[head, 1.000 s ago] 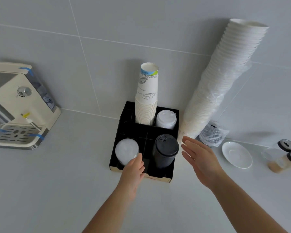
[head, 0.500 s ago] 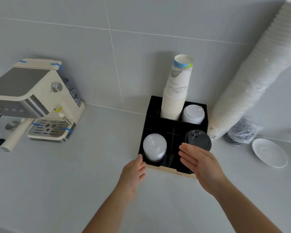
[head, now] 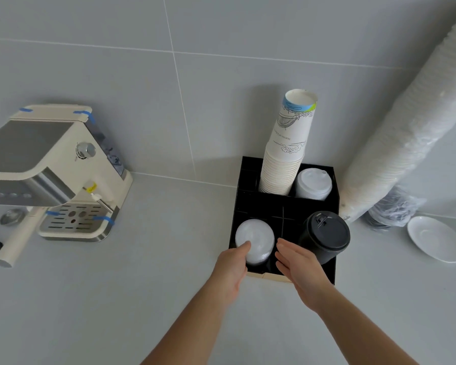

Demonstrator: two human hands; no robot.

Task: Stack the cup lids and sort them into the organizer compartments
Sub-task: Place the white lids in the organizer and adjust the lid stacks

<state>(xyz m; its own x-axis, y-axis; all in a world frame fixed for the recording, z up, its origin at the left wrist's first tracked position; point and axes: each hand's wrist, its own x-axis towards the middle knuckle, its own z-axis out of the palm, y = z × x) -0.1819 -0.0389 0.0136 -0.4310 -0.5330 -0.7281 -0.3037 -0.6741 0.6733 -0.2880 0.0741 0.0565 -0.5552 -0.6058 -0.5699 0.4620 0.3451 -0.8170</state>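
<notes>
A: Start big. What's on the table (head: 169,299)?

B: The long sleeved column of white cups (head: 411,133) leaning on the wall at right, the espresso machine (head: 55,175) at left, then the black organizer (head: 336,272) between them. Inside it: printed paper cups (head: 287,154) at the back, white lids (head: 313,184) beside them, black lids (head: 327,237) front right, clear lids (head: 254,239) front left. A saucer (head: 436,239) sits off to the right.

A: And the hands?

B: Apart. The left hand (head: 231,270) cups the near side of the clear stack, thumb on its top edge, though how firm the hold is I cannot tell. The right hand (head: 299,262) is flat, fingers straight, just beside the stack and holding nothing.

A: So the step is squaring that clear stack in its compartment?

B: Likely. I'd bring the flat right palm against the stack's other side, press evenly from both sides so the rims nest, and push straight down, keeping clear of the black stack just right of it.
</notes>
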